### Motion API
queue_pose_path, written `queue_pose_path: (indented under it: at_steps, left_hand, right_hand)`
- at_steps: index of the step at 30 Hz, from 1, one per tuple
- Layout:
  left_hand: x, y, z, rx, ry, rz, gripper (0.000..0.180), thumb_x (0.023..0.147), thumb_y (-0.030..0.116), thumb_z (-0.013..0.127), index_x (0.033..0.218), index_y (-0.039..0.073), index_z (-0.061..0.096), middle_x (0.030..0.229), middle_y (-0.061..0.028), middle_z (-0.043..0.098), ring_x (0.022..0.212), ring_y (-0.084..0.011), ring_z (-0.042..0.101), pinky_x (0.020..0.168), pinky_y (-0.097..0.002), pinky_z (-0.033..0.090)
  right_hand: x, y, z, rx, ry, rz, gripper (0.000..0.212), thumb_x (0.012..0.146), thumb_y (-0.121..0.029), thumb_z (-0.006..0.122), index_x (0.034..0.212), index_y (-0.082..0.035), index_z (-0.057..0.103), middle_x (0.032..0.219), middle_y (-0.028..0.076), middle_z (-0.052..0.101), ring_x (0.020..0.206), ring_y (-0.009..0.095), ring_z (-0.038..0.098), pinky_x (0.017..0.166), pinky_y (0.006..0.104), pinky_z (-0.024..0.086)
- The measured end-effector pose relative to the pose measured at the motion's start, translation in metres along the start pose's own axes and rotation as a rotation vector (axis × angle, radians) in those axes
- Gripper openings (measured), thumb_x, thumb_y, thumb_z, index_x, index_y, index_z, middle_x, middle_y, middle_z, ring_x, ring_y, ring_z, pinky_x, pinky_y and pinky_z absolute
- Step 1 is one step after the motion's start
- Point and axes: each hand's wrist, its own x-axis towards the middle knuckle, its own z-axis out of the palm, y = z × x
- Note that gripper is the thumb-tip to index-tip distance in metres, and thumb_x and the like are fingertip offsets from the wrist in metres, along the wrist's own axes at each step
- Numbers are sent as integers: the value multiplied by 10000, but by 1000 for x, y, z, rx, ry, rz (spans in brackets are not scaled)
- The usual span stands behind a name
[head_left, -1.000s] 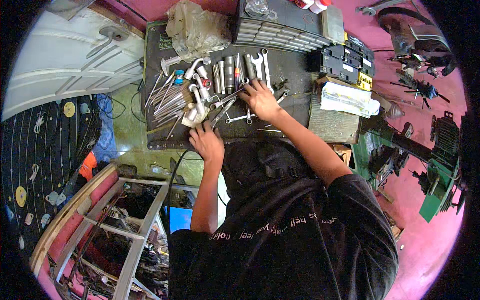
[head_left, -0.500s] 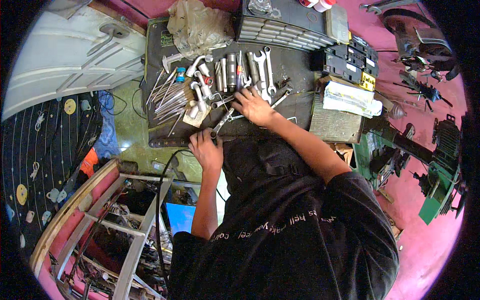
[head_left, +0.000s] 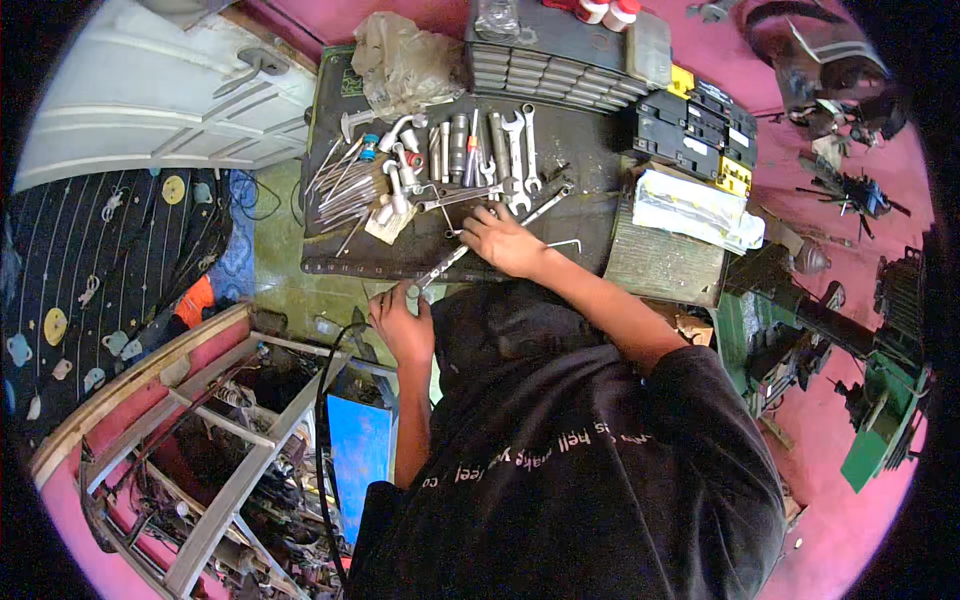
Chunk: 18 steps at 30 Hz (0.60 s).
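From the head view, the left hand [head_left: 402,322] has its grip clamped on the lower end of a long spanner [head_left: 440,270], at the near edge of the dark mat [head_left: 590,205]. The right hand [head_left: 508,240] lies flat on the mat, fingers apart, just below the laid-out row of wrenches [head_left: 505,150], touching the spanner's upper part.

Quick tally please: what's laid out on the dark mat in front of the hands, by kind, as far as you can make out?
Open-ended wrenches, upright in a row: 2
Cylindrical sockets or bits: about 4
White angled fittings: about 4
Thin metal rods, fanned: one bundle, too tangled to count
Wrench under the right hand, reaching toward the left hand: 1
Total countable: about 11
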Motion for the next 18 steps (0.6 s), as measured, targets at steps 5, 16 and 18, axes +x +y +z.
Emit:
queue_pose_path:
  at_steps: [5,16,18]
  left_hand:
    - [3,33,-2,-41,-59,163,356,819,131,787,1169,97,727,1116,-127,715,1159,-354,567,1042,-479,413]
    - [9,121,55,-28,-189,478,349,824,143,793,1159,85,716,1096,-106,709,1119,-326,569,990,-473,417]
    - [9,124,65,-44,-160,490,325,833,140,786,1148,93,717,1084,-97,710,1105,-326,570,978,-465,419]
  right_hand:
    - [-56,2,-14,80,57,177,297,894,-95,575,1176,-54,660,1220,112,610,1234,312,523,996,524,426]
    - [-154,30,10,189,110,816,448,801,-5,642,1244,-72,655,1322,173,571,1286,451,465,1086,672,348]
    - [-158,31,16,154,220,836,436,793,10,658,1223,-65,655,1294,178,574,1275,455,467,1095,657,353]
